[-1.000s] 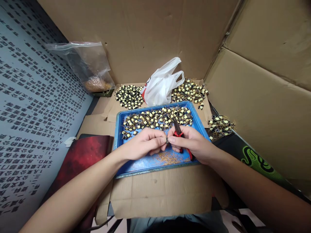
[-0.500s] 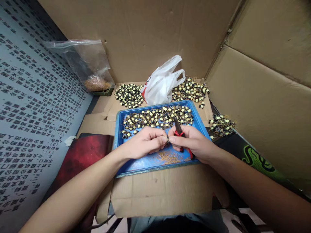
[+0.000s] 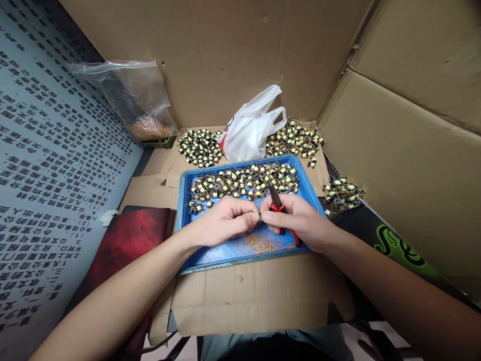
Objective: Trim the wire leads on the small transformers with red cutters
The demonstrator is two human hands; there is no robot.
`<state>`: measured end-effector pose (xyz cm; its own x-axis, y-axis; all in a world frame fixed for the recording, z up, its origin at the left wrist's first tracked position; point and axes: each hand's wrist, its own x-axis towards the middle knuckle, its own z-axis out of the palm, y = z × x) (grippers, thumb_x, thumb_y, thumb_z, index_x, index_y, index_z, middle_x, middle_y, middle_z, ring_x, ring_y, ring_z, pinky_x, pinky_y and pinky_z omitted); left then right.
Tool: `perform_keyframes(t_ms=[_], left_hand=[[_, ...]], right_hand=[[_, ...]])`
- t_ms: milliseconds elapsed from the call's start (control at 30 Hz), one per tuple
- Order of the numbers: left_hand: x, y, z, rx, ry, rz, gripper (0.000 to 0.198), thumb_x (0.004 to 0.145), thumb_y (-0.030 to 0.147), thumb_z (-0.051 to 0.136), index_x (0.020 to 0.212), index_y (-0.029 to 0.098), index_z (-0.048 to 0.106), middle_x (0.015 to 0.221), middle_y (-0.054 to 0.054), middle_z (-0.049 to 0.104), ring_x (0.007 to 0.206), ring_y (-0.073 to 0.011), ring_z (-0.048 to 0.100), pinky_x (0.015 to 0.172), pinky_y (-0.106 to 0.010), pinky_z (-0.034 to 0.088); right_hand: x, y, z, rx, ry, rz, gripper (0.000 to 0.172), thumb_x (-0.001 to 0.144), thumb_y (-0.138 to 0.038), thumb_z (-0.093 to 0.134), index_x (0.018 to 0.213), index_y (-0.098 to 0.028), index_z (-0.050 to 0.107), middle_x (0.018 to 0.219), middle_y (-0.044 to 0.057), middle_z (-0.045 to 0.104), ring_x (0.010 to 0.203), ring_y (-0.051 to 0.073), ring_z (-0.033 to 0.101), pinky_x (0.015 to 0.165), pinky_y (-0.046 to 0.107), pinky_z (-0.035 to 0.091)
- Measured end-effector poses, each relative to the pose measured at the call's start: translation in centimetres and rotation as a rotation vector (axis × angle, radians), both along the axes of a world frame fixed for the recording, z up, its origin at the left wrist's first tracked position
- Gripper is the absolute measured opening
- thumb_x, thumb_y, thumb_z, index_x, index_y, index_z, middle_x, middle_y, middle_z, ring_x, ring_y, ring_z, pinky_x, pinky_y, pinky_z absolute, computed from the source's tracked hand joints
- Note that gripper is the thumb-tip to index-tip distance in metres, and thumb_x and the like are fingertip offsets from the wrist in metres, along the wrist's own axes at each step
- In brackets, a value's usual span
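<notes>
My left hand (image 3: pixel 227 219) is closed in a pinch on a small coil transformer (image 3: pixel 260 216), mostly hidden by the fingertips. My right hand (image 3: pixel 302 219) meets it from the other side, thumb and fingertip on the same part. Red-handled pliers (image 3: pixel 275 195) rest in my right hand too, their dark jaws pointing up and away from the part. Both hands are over a blue tray (image 3: pixel 225 265). Along its far half lie many black-and-yellow transformers (image 3: pixel 240 183) with thin wire leads. Clipped copper-coloured wire bits (image 3: pixel 263 243) are scattered below my hands.
Behind the tray, a white plastic bag (image 3: pixel 250 130) stands between two transformer piles (image 3: pixel 201 148). Another pile (image 3: pixel 342 193) lies to the right. A clear bag of wire bits (image 3: pixel 150 125) is at back left. Cardboard walls (image 3: pixel 225 60) enclose the back and right.
Hardly anything differs. My hands keep the same pinch on the transformer, with only a slight shift at the fingertips and pliers.
</notes>
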<state>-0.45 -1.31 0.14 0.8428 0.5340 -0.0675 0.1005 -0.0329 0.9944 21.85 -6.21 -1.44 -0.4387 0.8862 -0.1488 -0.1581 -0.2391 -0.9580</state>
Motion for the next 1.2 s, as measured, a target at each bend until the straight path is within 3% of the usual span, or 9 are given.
perform_keyframes(t_ms=[133, 300, 433, 533, 667, 767, 967, 1200], left_hand=[[0.1, 0.0, 0.1, 0.046, 0.01, 0.007, 0.043, 0.106, 0.04, 0.057, 0.07, 0.017, 0.05, 0.059, 0.006, 0.042, 0.053, -0.0083, 0.031, 0.049, -0.022, 0.026], [0.5, -0.3, 0.1, -0.126, -0.025, 0.051, 0.043, 0.104, 0.049, 0.059, 0.077, 0.016, 0.056, 0.055, 0.007, 0.041, 0.048, -0.0082, 0.032, 0.046, -0.023, 0.024], [0.7, -0.3, 0.1, -0.199, -0.089, 0.112, 0.039, 0.105, 0.049, 0.058, 0.088, 0.014, 0.063, 0.055, 0.008, 0.041, 0.049, -0.0085, 0.036, 0.048, -0.022, 0.03], [0.7, -0.2, 0.1, -0.184, -0.093, 0.127, 0.037, 0.107, 0.046, 0.057, 0.091, 0.013, 0.065, 0.056, 0.007, 0.044, 0.05, -0.0088, 0.039, 0.05, -0.022, 0.033], [0.6, -0.2, 0.3, -0.164, -0.073, 0.112, 0.038, 0.107, 0.046, 0.055, 0.091, 0.013, 0.067, 0.055, 0.007, 0.044, 0.051, -0.0091, 0.039, 0.051, -0.023, 0.034], [0.6, -0.3, 0.5, -0.144, -0.053, 0.105, 0.039, 0.107, 0.046, 0.054, 0.091, 0.012, 0.067, 0.056, 0.007, 0.044, 0.051, -0.0095, 0.04, 0.053, -0.023, 0.034], [0.5, -0.3, 0.4, -0.112, -0.033, 0.075, 0.04, 0.106, 0.048, 0.055, 0.089, 0.013, 0.066, 0.059, 0.006, 0.044, 0.054, -0.0103, 0.039, 0.054, -0.025, 0.033], [0.6, -0.4, 0.3, -0.046, -0.027, 0.122, 0.039, 0.107, 0.047, 0.053, 0.085, 0.016, 0.058, 0.064, 0.006, 0.043, 0.058, -0.0106, 0.038, 0.054, -0.025, 0.031]], right_hand=[[0.0, 0.0, -0.1, 0.01, -0.029, -0.006, 0.032, 0.087, -0.044, 0.084, 0.086, -0.019, 0.064, 0.062, -0.006, 0.051, 0.058, 0.011, 0.041, 0.055, 0.027, 0.029], [-0.4, -0.1, -0.2, -0.035, 0.11, -0.04, 0.036, 0.088, -0.047, 0.084, 0.085, -0.02, 0.061, 0.065, -0.007, 0.047, 0.056, 0.009, 0.038, 0.054, 0.026, 0.029], [-0.3, 0.1, -0.2, -0.06, 0.21, -0.116, 0.034, 0.088, -0.047, 0.083, 0.099, -0.02, 0.067, 0.069, -0.007, 0.049, 0.055, 0.008, 0.036, 0.053, 0.026, 0.032], [0.0, 0.3, 0.0, 0.05, 0.093, -0.143, 0.03, 0.086, -0.039, 0.085, 0.104, -0.019, 0.071, 0.072, -0.005, 0.057, 0.058, 0.01, 0.044, 0.055, 0.027, 0.033], [0.0, 0.5, 0.4, 0.229, -0.071, -0.178, 0.02, 0.087, -0.034, 0.084, 0.091, -0.018, 0.072, 0.079, 0.0, 0.069, 0.07, 0.012, 0.054, 0.067, 0.028, 0.041], [-0.1, 0.4, 0.7, 0.262, -0.071, -0.143, 0.021, 0.092, -0.037, 0.08, 0.086, -0.019, 0.07, 0.082, 0.001, 0.073, 0.073, 0.013, 0.057, 0.07, 0.029, 0.043], [-0.3, 0.3, 0.9, 0.273, -0.041, -0.106, 0.029, 0.098, -0.043, 0.074, 0.084, -0.019, 0.064, 0.074, -0.003, 0.064, 0.065, 0.011, 0.049, 0.066, 0.028, 0.04], [-0.2, 0.2, 1.0, 0.287, -0.119, -0.126, 0.036, 0.094, -0.053, 0.075, 0.083, -0.02, 0.063, 0.075, -0.002, 0.057, 0.07, 0.014, 0.049, 0.066, 0.029, 0.039]])
